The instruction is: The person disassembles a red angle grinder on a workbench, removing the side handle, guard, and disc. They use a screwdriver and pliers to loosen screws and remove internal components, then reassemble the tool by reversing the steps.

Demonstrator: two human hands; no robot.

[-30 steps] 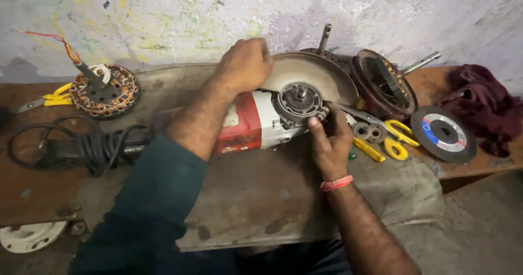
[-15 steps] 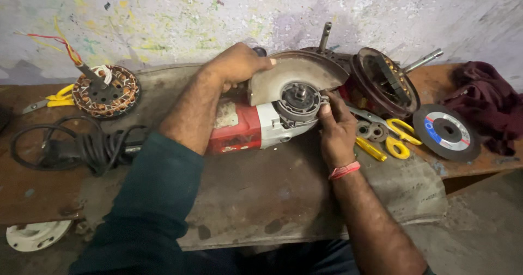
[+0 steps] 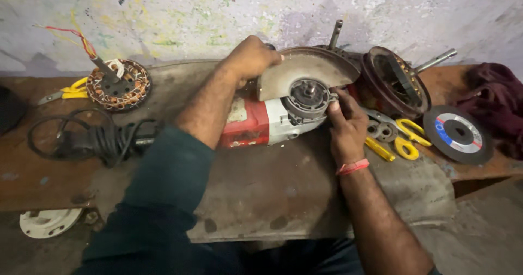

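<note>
A red and grey angle grinder point(image 3: 256, 123) lies on its side on a grey cloth point(image 3: 283, 188), spindle facing me. My left hand point(image 3: 251, 57) grips the edge of its metal wheel guard point(image 3: 305, 70). My right hand point(image 3: 346, 123) pinches the round black flange point(image 3: 308, 96) on the spindle with its fingertips. A red band sits on my right wrist.
A wooden bench point(image 3: 38, 171) holds a copper-wound stator point(image 3: 117, 84), yellow-handled pliers point(image 3: 68, 92), a coiled black cord point(image 3: 87, 138), a motor housing point(image 3: 392, 81), yellow-handled tools point(image 3: 403, 138), a cutting disc point(image 3: 456, 133) and a dark red rag point(image 3: 498, 103). A white round part point(image 3: 46, 222) lies below left.
My left hand moved from the top of the grinder head to the guard's edge, and the guard has turned. My right hand stays at the flange.
</note>
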